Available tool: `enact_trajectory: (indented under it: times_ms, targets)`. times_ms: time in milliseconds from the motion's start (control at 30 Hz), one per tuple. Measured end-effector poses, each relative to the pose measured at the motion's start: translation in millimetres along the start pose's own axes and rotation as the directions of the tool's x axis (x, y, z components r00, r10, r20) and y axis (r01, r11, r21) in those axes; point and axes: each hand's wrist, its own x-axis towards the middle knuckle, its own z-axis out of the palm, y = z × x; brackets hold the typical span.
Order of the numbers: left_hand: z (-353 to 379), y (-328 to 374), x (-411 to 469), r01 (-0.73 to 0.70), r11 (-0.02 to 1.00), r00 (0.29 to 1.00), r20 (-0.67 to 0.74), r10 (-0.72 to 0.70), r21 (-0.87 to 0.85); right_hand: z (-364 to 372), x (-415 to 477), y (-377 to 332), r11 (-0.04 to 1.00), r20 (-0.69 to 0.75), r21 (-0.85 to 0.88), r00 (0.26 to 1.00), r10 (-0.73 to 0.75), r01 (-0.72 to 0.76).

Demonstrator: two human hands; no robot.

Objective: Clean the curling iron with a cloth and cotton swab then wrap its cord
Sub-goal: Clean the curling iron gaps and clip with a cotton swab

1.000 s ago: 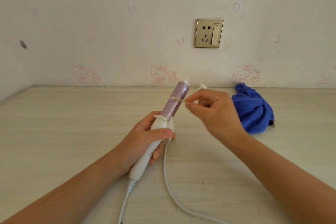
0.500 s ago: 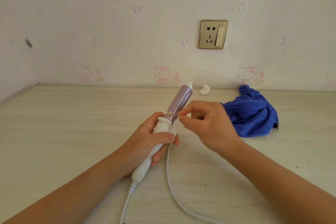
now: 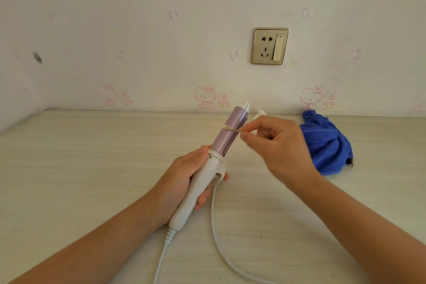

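My left hand [image 3: 182, 182] grips the white handle of the iron [image 3: 215, 159], fingers wrapped round it, and holds it above the middle of the counter [image 3: 92, 168]. The iron's long axis runs from the butt, nearest me, up and away to the tip. The tip points toward the back edge and leans slightly right.

My right hand [image 3: 279, 145] sits just right of the barrel and pinches the swab [image 3: 231, 128] between thumb and forefinger. The swab lies crosswise to the barrel. Its cotton tip touches the purple surface in the upper half, beside the clamp seam. The hands are apart, linked only through swab and iron.

Judgement: the step in hand is swab cleaning. Stroke travel should follow the long axis, so the right hand does the moving. The left hand only steadies or rotates the barrel.

The cloth [image 3: 327, 145] lies bunched toward the back right, nearer the right hand. The cord [image 3: 215, 226] trails unwrapped toward the near edge.
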Motion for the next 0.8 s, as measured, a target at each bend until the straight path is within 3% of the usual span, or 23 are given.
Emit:
enact_trajectory:
  times_ms: [67, 200, 400, 567, 700, 800]
  targets:
    - [1, 1, -1, 0.030, 0.999, 0.999, -0.011, -0.030, -0.013, -2, 1, 2, 1.000, 0.004, 0.000, 1.000, -0.012, 0.012]
    - [2, 2, -2, 0.051, 0.999, 0.995, -0.084, -0.049, 0.018, 17, -16, -2, 0.998, 0.220, -0.049, 0.975, -0.029, 0.041]
    - [3, 2, -1, 0.083, 0.996, 0.991, -0.110, -0.079, 0.026, -11, 10, 4, 0.999, -0.056, -0.039, 0.998, -0.005, 0.003]
    - [1, 7, -1, 0.134, 0.991, 0.983, -0.126, -0.132, 0.004, 7, -9, 3, 0.999, 0.145, -0.026, 0.989, -0.016, 0.020]
    - [3, 7, -4, 0.108, 0.994, 0.989, -0.101, -0.106, 0.013, -3, 3, 3, 1.000, -0.013, 0.000, 1.000, -0.027, 0.027]
    - [5, 7, -4, 0.091, 0.996, 0.992, -0.084, -0.092, -0.012, 2, -5, 3, 0.999, 0.098, 0.029, 0.994, -0.049, 0.046]
